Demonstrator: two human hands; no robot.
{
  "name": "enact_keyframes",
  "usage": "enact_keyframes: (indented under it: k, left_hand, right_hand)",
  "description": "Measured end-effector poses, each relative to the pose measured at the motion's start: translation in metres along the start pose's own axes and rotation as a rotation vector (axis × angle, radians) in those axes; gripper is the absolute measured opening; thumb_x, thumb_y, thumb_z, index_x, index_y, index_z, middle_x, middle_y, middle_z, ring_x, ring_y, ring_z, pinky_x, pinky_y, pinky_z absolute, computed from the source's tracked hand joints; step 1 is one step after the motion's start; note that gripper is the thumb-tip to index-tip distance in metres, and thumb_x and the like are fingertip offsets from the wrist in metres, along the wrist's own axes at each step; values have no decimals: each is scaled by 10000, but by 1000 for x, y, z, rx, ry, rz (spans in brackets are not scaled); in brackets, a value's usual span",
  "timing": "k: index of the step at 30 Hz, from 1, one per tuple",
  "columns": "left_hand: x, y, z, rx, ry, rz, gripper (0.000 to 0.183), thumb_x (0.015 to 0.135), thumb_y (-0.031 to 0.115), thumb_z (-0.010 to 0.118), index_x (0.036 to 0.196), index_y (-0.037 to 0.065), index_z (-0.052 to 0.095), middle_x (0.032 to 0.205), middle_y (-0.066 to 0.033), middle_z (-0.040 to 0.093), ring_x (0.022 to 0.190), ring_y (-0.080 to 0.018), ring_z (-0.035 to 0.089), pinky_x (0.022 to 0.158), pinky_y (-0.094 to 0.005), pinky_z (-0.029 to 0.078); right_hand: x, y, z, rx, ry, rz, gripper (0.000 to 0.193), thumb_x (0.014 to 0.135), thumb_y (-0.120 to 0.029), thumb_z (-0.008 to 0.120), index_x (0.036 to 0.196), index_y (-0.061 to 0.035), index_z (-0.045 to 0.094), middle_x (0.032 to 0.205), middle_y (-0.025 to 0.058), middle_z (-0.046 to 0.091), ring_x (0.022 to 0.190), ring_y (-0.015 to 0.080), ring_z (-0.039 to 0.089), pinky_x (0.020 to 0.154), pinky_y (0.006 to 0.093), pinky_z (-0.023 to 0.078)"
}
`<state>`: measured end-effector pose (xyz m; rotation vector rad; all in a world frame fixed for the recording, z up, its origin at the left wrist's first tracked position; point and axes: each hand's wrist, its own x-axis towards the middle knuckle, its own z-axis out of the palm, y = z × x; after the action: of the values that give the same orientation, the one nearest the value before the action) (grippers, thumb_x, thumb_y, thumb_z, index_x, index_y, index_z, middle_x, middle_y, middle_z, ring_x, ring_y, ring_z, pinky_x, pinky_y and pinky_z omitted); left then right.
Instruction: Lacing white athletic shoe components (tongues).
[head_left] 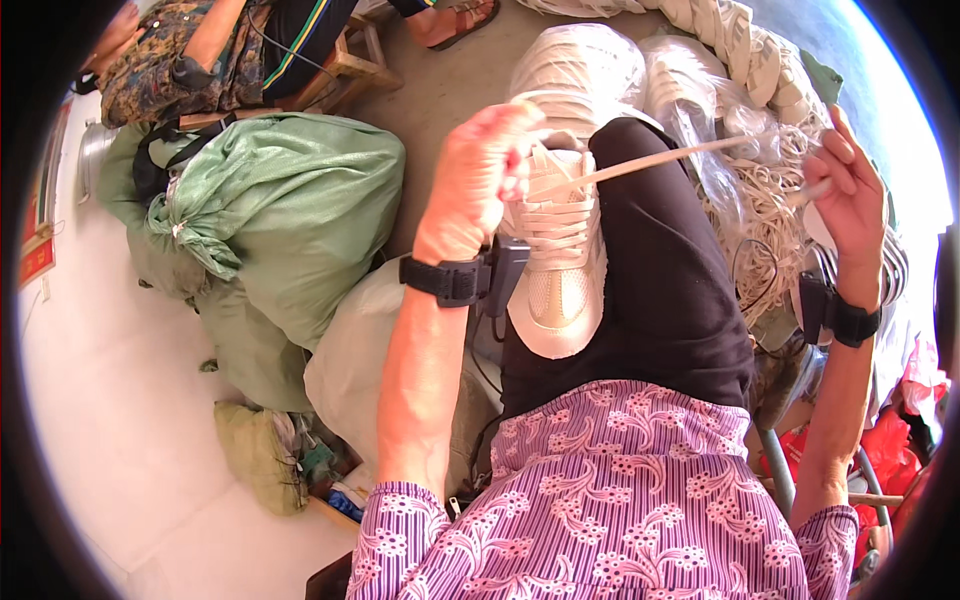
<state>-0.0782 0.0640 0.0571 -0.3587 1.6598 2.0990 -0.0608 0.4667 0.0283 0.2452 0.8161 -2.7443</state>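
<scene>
A cream sneaker point(556, 265) rests toe toward me on my left thigh, its laces crossing the front in rows. My left hand point(478, 170) is closed beside the sneaker's upper opening; what its curled fingers grip is hidden. From the top eyelets a pale shoelace point(665, 162) runs straight and taut to the right, through the air over my knee. It leads toward my raised right hand point(848, 195), whose fingers are bent, with a small white piece showing at them. Glare blurs where lace and fingers meet.
Plastic-wrapped shoes point(578, 75) stand beyond my knee. At the right lies a tangled heap of pale laces point(765, 210). Large green sacks point(300, 200) fill the left side, near a wooden stool point(355, 65) and another person's arm point(212, 32). Red bags point(888, 445) sit lower right.
</scene>
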Motion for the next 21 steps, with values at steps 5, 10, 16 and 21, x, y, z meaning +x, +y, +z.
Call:
enact_keyframes:
  k: [5, 10, 16, 21]
  left_hand:
    - [-25, -12, -48, -421, 293, 21, 183, 950, 274, 563, 957, 91, 556, 606, 59, 396, 471, -58, 348, 428, -222, 294]
    - [-45, -37, -77, -603, 378, 79, 176, 951, 259, 553, 927, 85, 557, 577, 58, 413, 471, -75, 357, 433, -228, 294]
    - [-80, -17, -117, -666, 340, 257, 204, 964, 300, 526, 887, 113, 550, 600, 52, 430, 504, -98, 385, 479, -256, 322]
    - [-114, -3, -134, -106, 634, 296, 241, 938, 306, 590, 848, 102, 500, 622, 36, 401, 513, -81, 392, 473, -245, 338]
  right_hand:
    - [-28, -37, -99, 381, 210, -194, 301, 938, 40, 423, 1236, 83, 436, 859, 71, 508, 597, 116, 415, 720, 276, 413]
    - [-56, -51, -158, 300, 312, -352, 363, 901, 84, 437, 1264, 89, 422, 1038, 155, 558, 821, 192, 534, 825, 327, 449]
    - [-46, 4, -78, -234, 338, -242, 476, 848, -9, 485, 1311, 54, 394, 1363, 155, 461, 1179, 237, 514, 1033, 387, 381]
    - [0, 74, 33, -890, 105, 2, 349, 899, -167, 519, 1220, -30, 503, 1154, 88, 625, 1070, 149, 570, 917, 320, 428]
